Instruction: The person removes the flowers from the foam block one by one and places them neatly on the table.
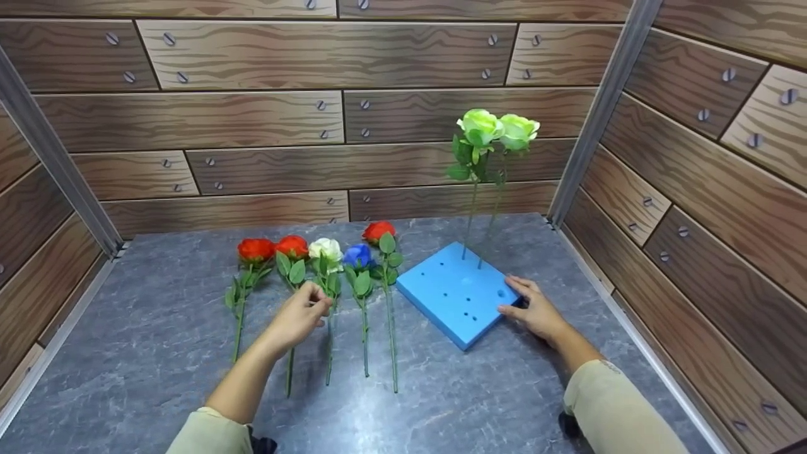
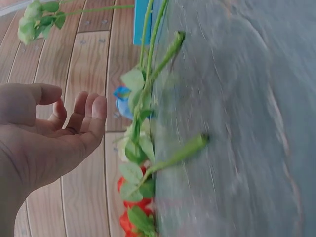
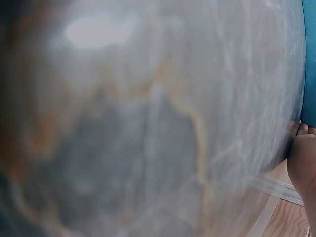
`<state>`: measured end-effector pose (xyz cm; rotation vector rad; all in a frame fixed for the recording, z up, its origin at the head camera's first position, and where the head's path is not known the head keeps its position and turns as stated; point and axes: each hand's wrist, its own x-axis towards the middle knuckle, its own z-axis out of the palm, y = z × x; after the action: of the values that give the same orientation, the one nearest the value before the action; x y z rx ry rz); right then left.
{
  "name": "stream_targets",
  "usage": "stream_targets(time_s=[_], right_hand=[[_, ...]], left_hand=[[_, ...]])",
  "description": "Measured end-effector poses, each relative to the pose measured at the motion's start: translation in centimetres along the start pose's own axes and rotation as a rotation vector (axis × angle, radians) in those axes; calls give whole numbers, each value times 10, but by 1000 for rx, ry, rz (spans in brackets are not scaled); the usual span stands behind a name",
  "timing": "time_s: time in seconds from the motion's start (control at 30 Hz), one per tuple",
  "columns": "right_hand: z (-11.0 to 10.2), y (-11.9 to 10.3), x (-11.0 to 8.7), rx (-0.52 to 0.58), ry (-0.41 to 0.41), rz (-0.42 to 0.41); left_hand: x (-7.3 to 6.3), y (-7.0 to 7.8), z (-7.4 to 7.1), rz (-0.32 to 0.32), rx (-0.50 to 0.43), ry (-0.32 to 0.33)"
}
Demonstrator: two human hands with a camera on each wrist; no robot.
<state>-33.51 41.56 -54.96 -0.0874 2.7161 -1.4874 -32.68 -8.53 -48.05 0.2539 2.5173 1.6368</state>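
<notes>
My left hand [image 1: 301, 315] hovers over the stems of the white rose [image 1: 326, 248] and a neighbouring red rose [image 1: 292, 246]. In the left wrist view its fingers [image 2: 81, 111] bend loosely with nothing between them. At the right, my right hand [image 1: 537, 310] grips the near-right corner of a blue square block [image 1: 435, 282], thumb on one side and fingers on the other. Two pale green roses [image 1: 480, 126] stand upright in the block, whose top has several more holes. In the right wrist view, only part of the right hand [image 3: 302, 158] shows at the edge.
Left of the block, a blue rose [image 1: 358, 255] and two more red roses, one far left [image 1: 255, 250] and one nearest the block [image 1: 378, 232], lie on the grey marbled table [image 1: 157, 315]. Wood-patterned walls [image 1: 315, 57] enclose the back and sides.
</notes>
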Motion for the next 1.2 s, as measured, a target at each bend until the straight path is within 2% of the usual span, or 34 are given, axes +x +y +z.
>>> stream_targets(time_s=[0.2,0.4,0.83,1.2], right_hand=[[0,-1,0,11,-5,8],[0,0,0,6,-11,10],[0,2,-3,-10,-6,10],[-2,-3,-5,9,-8,12]], left_hand=[[9,8,22,33,-21,1],[20,19,47,88,-2,-45],[40,37,100,103,-42,-125],[64,45,145,118,-89,-176]])
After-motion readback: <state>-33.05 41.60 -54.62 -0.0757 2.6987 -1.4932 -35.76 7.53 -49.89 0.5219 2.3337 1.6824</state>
